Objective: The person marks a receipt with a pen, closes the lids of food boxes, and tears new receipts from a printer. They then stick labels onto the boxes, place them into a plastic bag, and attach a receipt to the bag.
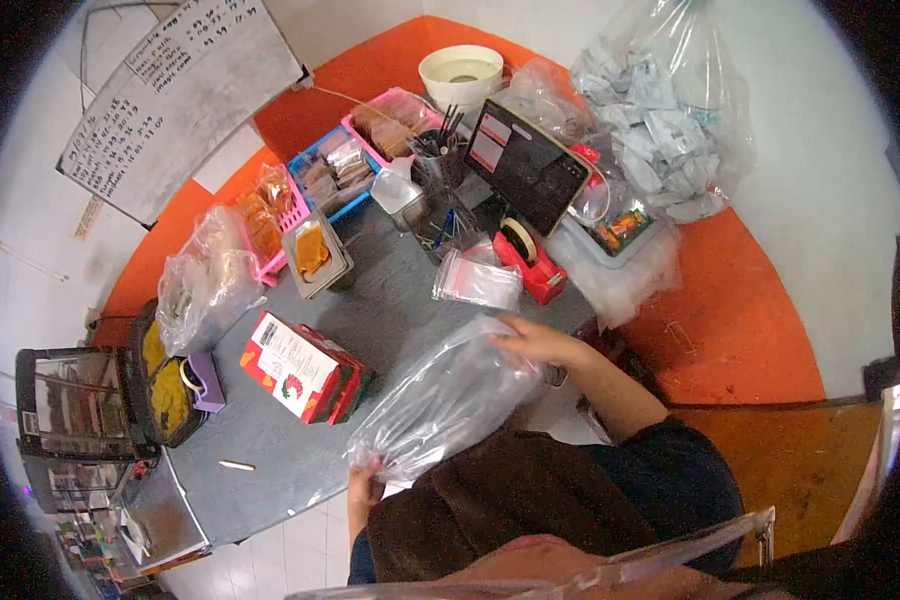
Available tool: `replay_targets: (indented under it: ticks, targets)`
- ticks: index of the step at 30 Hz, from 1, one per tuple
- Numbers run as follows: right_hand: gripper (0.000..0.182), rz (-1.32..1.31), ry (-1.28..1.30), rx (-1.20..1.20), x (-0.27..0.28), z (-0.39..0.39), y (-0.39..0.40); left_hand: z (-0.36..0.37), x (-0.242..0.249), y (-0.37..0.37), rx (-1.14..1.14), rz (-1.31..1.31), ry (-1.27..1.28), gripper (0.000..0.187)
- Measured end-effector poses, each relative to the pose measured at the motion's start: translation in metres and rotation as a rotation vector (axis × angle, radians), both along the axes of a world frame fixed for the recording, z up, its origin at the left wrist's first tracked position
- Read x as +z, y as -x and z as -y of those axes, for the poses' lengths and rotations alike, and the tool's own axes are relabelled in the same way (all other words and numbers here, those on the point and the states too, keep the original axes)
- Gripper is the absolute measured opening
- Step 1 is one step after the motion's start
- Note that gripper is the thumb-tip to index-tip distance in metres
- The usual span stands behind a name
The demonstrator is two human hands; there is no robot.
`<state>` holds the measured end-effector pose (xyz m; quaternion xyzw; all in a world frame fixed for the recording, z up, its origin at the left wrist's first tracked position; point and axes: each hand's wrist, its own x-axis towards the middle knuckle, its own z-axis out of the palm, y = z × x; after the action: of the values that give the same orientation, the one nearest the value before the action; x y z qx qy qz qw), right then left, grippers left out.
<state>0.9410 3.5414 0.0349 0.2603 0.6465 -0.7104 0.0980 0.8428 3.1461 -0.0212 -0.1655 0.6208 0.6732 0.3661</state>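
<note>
A large clear plastic bag [450, 400] stretches between my two hands over the front edge of the grey table [315, 470]. My left hand [366, 474] has its fingers closed on the bag's lower left end. At the upper right end, my right hand [530, 340] grips the bag near its edge, with part of its fingers hidden by the plastic. To the left of the bag stands a red and white box [295, 370] with a printed label on top. Small zip bags [477, 280] lie just beyond my right hand, beside a red tape dispenser [532, 262].
A tablet [526, 165] stands at the back, near a cup of pens [436, 160]. Pink and blue baskets [338, 175] of packets line the wall. A purple tape holder [206, 383] sits at left. A bulging bag of sachets [665, 140] rests at the right.
</note>
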Motion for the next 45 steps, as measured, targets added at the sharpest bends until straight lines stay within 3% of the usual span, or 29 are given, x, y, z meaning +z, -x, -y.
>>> replay_targets:
  ticks: [1, 2, 4, 6, 8, 9, 11, 12, 14, 15, 17, 19, 20, 21, 23, 24, 25, 26, 27, 28, 31, 35, 37, 39, 40, 41, 42, 43, 45]
  targets:
    - [0.038, -0.071, -0.319, 0.0, 0.0, 0.0, 0.007, -0.012, -0.001, -0.005, 0.006, 0.007, 0.004, 0.026]
    - [0.038, -0.066, -0.316, 0.005, 0.004, 0.003, 0.013, -0.024, -0.001, -0.008, 0.093, 0.082, -0.029, 0.025]
    - [0.031, -0.47, -1.467, -0.344, 0.021, 0.012, 0.027, -0.037, -0.009, -0.016, 0.137, 0.148, -0.124, 0.025]
    - [0.039, -0.686, -1.08, -0.064, 0.004, 0.039, 0.035, -0.043, -0.034, -0.016, 0.193, 0.154, -0.12, 0.025]
    - [0.029, -0.527, -0.858, 0.603, -0.012, 0.076, 0.048, -0.042, -0.042, -0.012, 0.213, 0.121, -0.083, 0.036]
    - [0.027, -0.605, -0.946, 0.559, -0.04, 0.094, 0.043, -0.042, -0.04, -0.008, 0.215, 0.119, -0.077, 0.036]
    - [0.026, -0.688, -1.033, 0.516, -0.064, 0.105, 0.045, -0.041, -0.035, -0.001, 0.036, -0.335, 0.357, 0.05]
    - [0.024, -0.648, -1.083, 0.601, -0.066, 0.103, 0.049, -0.037, -0.025, 0.002, 0.025, -0.453, 0.398, 0.063]
    - [0.023, -0.612, -1.138, 0.694, -0.06, 0.095, 0.069, -0.044, -0.005, 0.008, 0.112, -0.628, 0.335, 0.064]
    - [0.024, -0.553, -0.886, 0.567, -0.048, 0.093, 0.088, -0.047, 0.007, 0.009, 0.193, -0.792, 0.278, 0.065]
    - [0.032, -0.454, -0.488, 0.323, -0.027, 0.093, 0.124, -0.057, 0.03, 0.016, 0.293, -0.605, 0.15, 0.07]
    - [0.046, -0.384, -0.171, 0.198, -0.025, 0.099, 0.17, -0.065, 0.042, 0.03, 0.383, -0.246, -0.479, 0.084]
    - [0.054, -0.343, 0.004, 0.189, -0.037, 0.105, 0.193, -0.078, 0.05, 0.029, 0.497, -0.198, -0.368, 0.098]
    - [0.054, -0.347, 0.003, 0.188, -0.042, 0.115, 0.208, -0.092, 0.062, 0.028, 0.496, -0.201, -0.37, 0.098]
    - [0.067, -0.183, 0.313, 0.234, -0.054, 0.137, 0.229, -0.109, 0.08, 0.026, 0.785, 0.073, -0.569, 0.101]
    - [0.067, -0.183, 0.318, 0.233, -0.064, 0.148, 0.237, -0.101, 0.065, 0.032, 0.771, 0.17, -0.671, 0.102]
    - [0.067, -0.306, 0.509, 0.325, -0.074, 0.158, 0.242, -0.096, 0.049, 0.034, 0.772, 0.17, -0.667, 0.102]
    - [0.069, -0.428, 0.698, 0.417, -0.08, 0.166, 0.242, -0.101, 0.046, 0.035, 0.617, 0.018, -0.703, 0.107]
    - [0.069, -0.424, 0.697, 0.418, -0.074, 0.165, 0.24, -0.104, 0.042, 0.035, 0.458, -0.132, -0.736, 0.112]
    - [0.068, -0.402, 0.67, 0.42, -0.069, 0.171, 0.232, -0.1, 0.039, 0.038, 0.416, -0.101, -0.68, 0.114]
    - [0.067, -0.331, 0.587, 0.411, -0.054, 0.19, 0.21, -0.093, 0.04, 0.041, 0.533, -0.14, -0.594, 0.112]
    - [0.065, -0.241, 0.483, 0.411, -0.033, 0.213, 0.163, -0.067, 0.066, 0.058, 0.647, -0.321, -0.494, 0.087]
    - [0.065, -0.209, 0.46, 0.438, -0.019, 0.21, 0.162, -0.048, 0.077, 0.073, 0.51, -0.486, -0.551, 0.071]
    - [0.063, 0.015, 0.547, 0.195, -0.012, 0.202, 0.172, -0.032, 0.085, 0.082, 0.512, -0.462, -0.469, 0.07]
    - [0.064, -0.217, 0.385, 0.163, -0.05, 0.198, 0.191, -0.016, 0.074, 0.088, 0.466, -0.428, -0.498, 0.071]
    - [0.064, -0.154, 0.009, -0.066, -0.068, 0.199, 0.207, 0.002, 0.059, 0.092, 0.424, -0.393, -0.522, 0.072]
    - [0.066, -0.249, -0.073, -0.134, -0.096, 0.19, 0.229, 0.001, 0.058, 0.093, 0.455, -0.421, -0.517, 0.072]
    - [0.068, -0.325, 0.073, -0.049, -0.103, 0.173, 0.241, -0.004, 0.057, 0.096, 0.48, -0.45, -0.516, 0.071]
    - [0.07, -0.187, 0.304, 0.033, -0.082, 0.158, 0.252, -0.002, 0.051, 0.102, 0.523, -0.445, -0.504, 0.072]
